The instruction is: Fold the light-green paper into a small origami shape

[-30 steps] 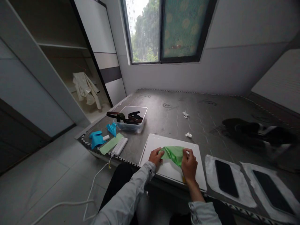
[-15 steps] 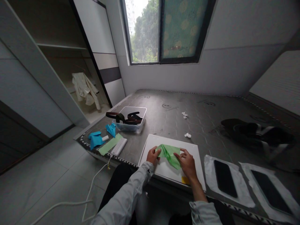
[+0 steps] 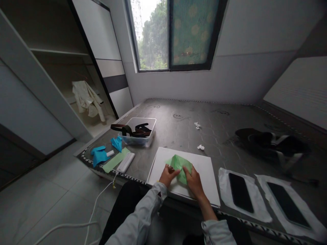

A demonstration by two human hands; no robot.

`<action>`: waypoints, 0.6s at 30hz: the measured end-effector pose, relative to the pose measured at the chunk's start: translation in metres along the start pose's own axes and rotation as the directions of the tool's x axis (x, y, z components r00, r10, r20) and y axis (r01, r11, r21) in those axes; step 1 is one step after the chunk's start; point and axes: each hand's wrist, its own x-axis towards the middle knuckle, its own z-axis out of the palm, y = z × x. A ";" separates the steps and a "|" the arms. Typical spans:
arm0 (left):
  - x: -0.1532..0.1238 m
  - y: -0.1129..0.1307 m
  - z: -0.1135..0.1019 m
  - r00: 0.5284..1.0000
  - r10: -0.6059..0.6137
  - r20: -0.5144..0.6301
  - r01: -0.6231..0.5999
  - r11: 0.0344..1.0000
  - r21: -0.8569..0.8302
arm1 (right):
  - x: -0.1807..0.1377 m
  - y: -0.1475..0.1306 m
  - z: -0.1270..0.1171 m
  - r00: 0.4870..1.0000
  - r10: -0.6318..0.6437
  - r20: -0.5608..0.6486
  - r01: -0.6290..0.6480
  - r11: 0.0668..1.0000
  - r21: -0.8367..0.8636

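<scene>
Between my two hands is a creased sheet of light green paper (image 3: 182, 164), held over a flat white box (image 3: 206, 177). My left hand (image 3: 168, 175) has its thumb and fingers closed at the sheet's lower left. On the other side, my right hand (image 3: 194, 181) pinches the sheet near its middle and right edge. The sheet bunches where the thumbs come close together, and its upper part stands up in a fold. Part of its lower edge is hidden behind the fingers.
Left of the box lie a white power strip (image 3: 126, 162), a green strip (image 3: 116, 160) and crumpled blue pieces (image 3: 100, 156). Behind them a clear plastic bin (image 3: 150, 139) holds dark belts. Two dark phones (image 3: 241, 192) on white pouches and a black bag (image 3: 270, 143) are at right.
My hands have drawn closer together, and the green paper between them, stretched wide before, is now folded and bunched. The camera view has shifted slightly to the right.
</scene>
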 end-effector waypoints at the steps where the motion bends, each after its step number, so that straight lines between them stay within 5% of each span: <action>1: -0.002 -0.002 0.003 1.000 -0.011 -0.016 0.012 0.998 0.059 | 0.000 -0.001 0.001 1.000 -0.016 -0.007 0.016 1.000 0.011; 6: -0.005 0.000 0.009 0.989 0.020 -0.150 0.037 0.929 0.367 | -0.003 -0.005 -0.001 0.999 -0.038 -0.009 0.038 0.999 -0.033; 12: -0.009 0.010 0.011 0.969 0.207 -0.138 -0.133 0.901 0.412 | -0.006 -0.008 -0.004 0.996 -0.091 0.020 0.092 0.996 -0.010; 18: -0.011 0.017 0.004 0.912 0.241 -0.331 -0.116 0.927 0.356 | 0.000 -0.002 -0.006 0.993 0.006 -0.120 0.001 0.998 0.058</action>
